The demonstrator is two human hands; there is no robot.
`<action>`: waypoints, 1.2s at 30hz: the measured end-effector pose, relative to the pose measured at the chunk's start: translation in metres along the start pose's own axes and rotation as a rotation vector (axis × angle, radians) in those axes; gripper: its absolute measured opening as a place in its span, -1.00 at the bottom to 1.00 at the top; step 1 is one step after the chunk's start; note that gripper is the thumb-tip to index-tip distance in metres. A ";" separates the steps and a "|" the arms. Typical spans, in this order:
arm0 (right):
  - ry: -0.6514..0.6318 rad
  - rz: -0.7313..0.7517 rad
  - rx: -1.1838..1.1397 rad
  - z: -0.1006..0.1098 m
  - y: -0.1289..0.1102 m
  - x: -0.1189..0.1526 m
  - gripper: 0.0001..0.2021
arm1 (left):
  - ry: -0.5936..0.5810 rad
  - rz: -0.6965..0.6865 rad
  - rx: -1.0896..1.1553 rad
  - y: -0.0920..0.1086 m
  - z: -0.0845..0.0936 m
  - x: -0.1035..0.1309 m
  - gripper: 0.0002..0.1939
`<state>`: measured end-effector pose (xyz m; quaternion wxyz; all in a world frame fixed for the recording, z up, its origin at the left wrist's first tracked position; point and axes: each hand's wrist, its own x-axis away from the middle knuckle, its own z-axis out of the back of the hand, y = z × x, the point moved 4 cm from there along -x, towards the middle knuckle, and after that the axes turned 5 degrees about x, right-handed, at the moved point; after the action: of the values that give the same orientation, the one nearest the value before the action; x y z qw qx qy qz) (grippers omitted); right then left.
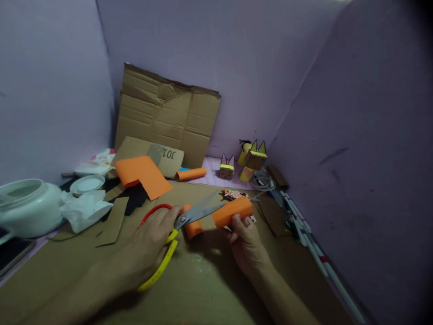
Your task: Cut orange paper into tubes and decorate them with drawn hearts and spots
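Note:
My left hand is closed around a pair of scissors with one red and one yellow handle. The blades are spread and point right, the lower one reaching the near end of an orange paper tube. That tube is pinched between the thumb and fingers of my right hand, above the cardboard sheet. Behind the scissors, a second orange tube lies on the cardboard, partly covered by the blades. Farther back rests another orange roll.
A cut orange sheet lies at the left. A white pot and crumpled tissue stand near it. Folded cardboard leans on the back wall. Small paper figures stand at the back; striped sticks line the right.

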<state>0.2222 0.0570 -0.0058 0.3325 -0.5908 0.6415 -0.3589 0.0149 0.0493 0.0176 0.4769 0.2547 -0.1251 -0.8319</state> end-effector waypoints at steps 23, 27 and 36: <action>0.103 0.035 0.031 0.004 0.002 0.000 -0.51 | -0.040 -0.133 -0.176 0.010 -0.015 0.008 -0.37; 0.085 0.021 0.010 0.005 0.003 -0.001 -0.51 | -0.044 -0.144 -0.197 0.010 -0.014 0.008 -0.37; 0.071 0.010 0.046 0.007 0.006 -0.001 -0.49 | -0.064 -0.116 -0.271 0.015 -0.013 0.007 -0.40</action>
<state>0.2249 0.0574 -0.0149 0.3247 -0.5666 0.6475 -0.3928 0.0300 0.0356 0.0118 0.4536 0.1682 -0.0118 -0.8751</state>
